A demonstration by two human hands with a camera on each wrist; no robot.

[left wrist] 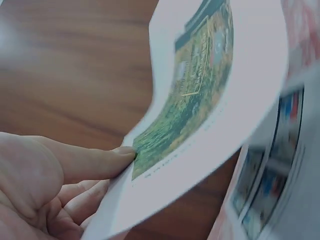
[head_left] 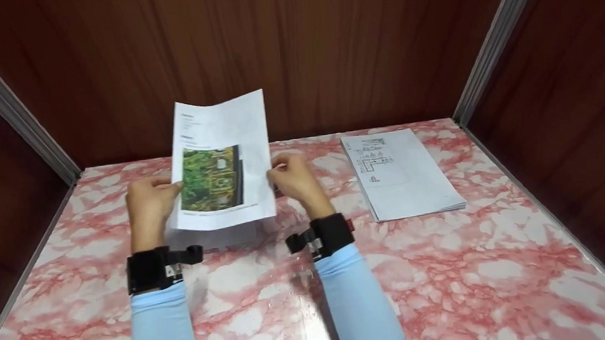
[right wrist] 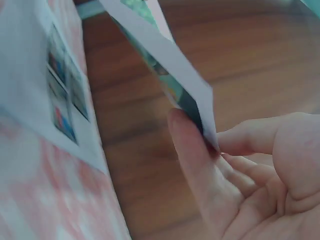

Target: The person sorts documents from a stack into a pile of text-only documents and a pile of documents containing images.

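Observation:
A printed sheet of paper (head_left: 250, 126) with a green and yellow picture is held upright above the table, its top edge slightly bowed. My left hand (head_left: 152, 203) pinches its left edge, the thumb lying on the printed side in the left wrist view. On the opposite edge, my right hand (head_left: 296, 178) pinches the sheet between thumb and finger, as the right wrist view shows. Beneath it lies another paper (head_left: 222, 238), mostly hidden in the head view; small colour pictures (right wrist: 67, 87) are printed on it.
To the right, a stack of papers (head_left: 413, 184) lies on the red-and-white marbled table (head_left: 487, 274), with a line diagram on its top sheet. Brown wood-grain panels (head_left: 327, 53) enclose the back and both sides, joined by metal corner posts (head_left: 499, 37).

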